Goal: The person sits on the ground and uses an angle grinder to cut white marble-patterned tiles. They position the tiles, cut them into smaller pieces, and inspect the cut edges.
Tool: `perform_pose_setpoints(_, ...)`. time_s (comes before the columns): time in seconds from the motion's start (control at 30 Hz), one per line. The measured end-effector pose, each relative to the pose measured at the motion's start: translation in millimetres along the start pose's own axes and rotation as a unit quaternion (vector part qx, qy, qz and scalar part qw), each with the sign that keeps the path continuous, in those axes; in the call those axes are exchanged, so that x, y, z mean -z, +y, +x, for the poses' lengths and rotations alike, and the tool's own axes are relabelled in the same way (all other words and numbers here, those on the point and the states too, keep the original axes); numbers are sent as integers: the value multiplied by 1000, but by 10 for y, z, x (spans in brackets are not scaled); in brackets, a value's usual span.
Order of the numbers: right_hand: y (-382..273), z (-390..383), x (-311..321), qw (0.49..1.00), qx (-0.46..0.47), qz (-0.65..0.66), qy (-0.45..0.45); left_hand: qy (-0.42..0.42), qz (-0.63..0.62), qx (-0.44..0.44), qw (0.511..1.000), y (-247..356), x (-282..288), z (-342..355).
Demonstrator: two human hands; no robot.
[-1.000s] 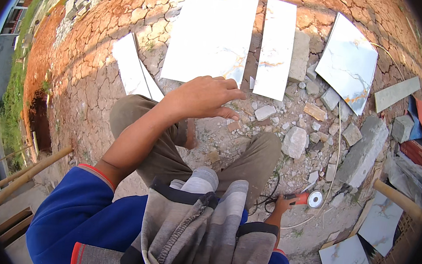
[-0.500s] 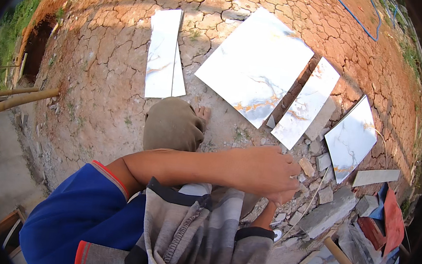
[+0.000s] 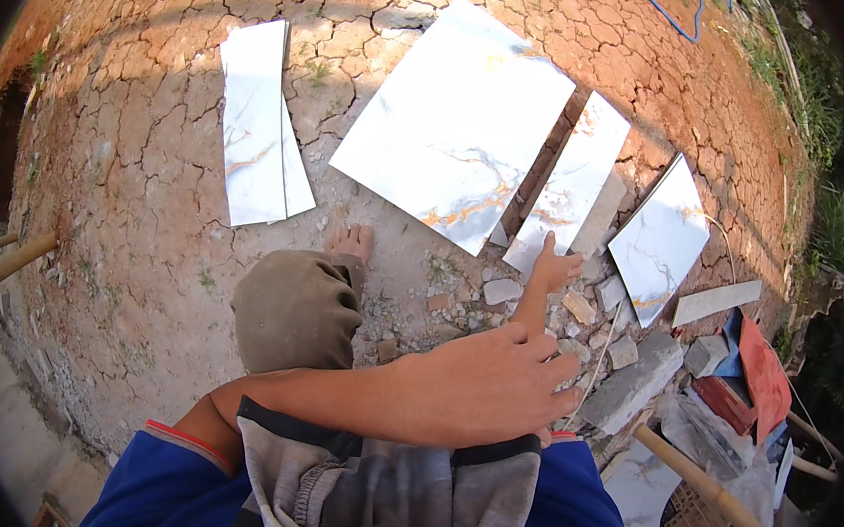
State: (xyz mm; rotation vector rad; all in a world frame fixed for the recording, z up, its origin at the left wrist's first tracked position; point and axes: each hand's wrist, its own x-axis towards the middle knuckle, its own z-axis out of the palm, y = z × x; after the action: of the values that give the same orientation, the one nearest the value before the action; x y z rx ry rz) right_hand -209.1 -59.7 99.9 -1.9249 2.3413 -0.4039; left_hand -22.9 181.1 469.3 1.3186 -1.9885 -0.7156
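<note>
My left arm lies across my lap, and its hand [image 3: 492, 382] hangs with loosely bent fingers apart, holding nothing. Beyond it my right hand [image 3: 554, 272] reaches forward, a digit stretched out at the near end of a narrow white marble-patterned tile strip [image 3: 579, 162]. Whether that digit touches the strip I cannot tell. A large tile [image 3: 445, 115] with grey and gold veins lies to the left of this strip. Right of it is a cut, angled tile [image 3: 661, 242]. Two overlapping narrow tile pieces [image 3: 252, 123] rest farther left.
Broken rubble [image 3: 623, 353] and a grey concrete block [image 3: 635, 383] lie at the right, near a red sheet [image 3: 764, 374] and a bamboo pole [image 3: 703, 489]. My bent knee [image 3: 297, 313] and bare foot [image 3: 352, 242] are at left centre. Cracked soil [image 3: 142, 139] surrounds the tiles.
My hands have come apart. The right has stretched forward to the tile strip, while the left stays over my lap with its fingers spreading. The view has turned to the right.
</note>
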Motion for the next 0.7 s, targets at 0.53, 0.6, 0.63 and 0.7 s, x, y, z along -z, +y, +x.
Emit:
perform_pose_setpoints(0.53,-179,947,1459,965,234,24,-113,57,-34,-3,998,-81,-104,43)
perform_pose_setpoints(0.6,-261,928,1904,933,342,-110,-4,55,-24,7,998,-66,-121,36)
perform_pose_setpoints(0.63,-336,931,2122,895,414,-158,59,57,-37,0,998,-48,-128,25)
perform_pose_setpoints(0.7,-557,971,2556,810,533,-200,139,74,-37,-16,996,-9,-131,-3)
